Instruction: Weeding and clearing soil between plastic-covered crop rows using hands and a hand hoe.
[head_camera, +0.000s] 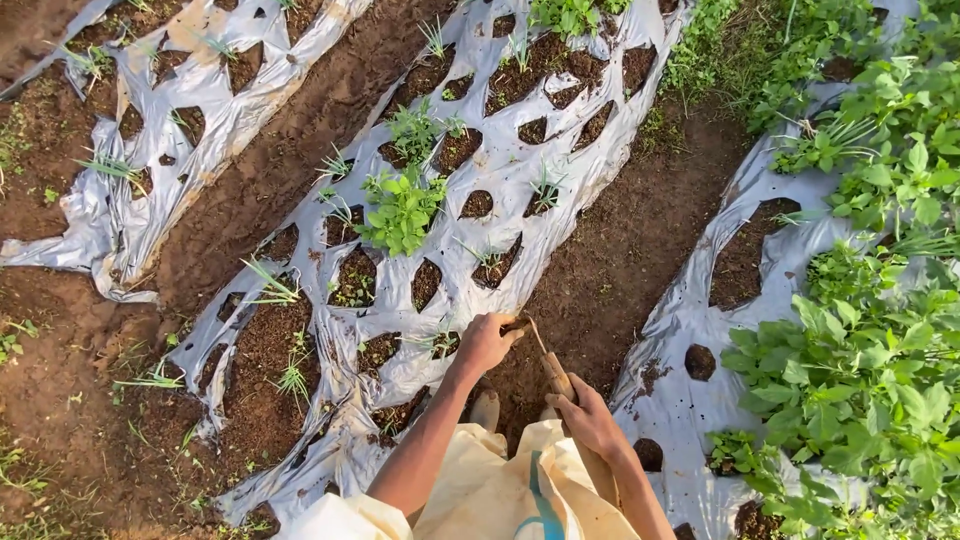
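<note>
While right hand (590, 418) grips wooden tool handle (553, 368) at lower centre, left hand (485, 343) curls closed over handle's upper end beside silver mulch sheet (500, 175).

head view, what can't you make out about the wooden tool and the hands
- Wooden tool: its lower end is hidden under the right hand; its tip sits at the left hand, too small to tell whether it has a blade.
- Left hand: palm faces away, so its hold is unclear.
- Feet: mostly hidden by the cream garment.
</note>
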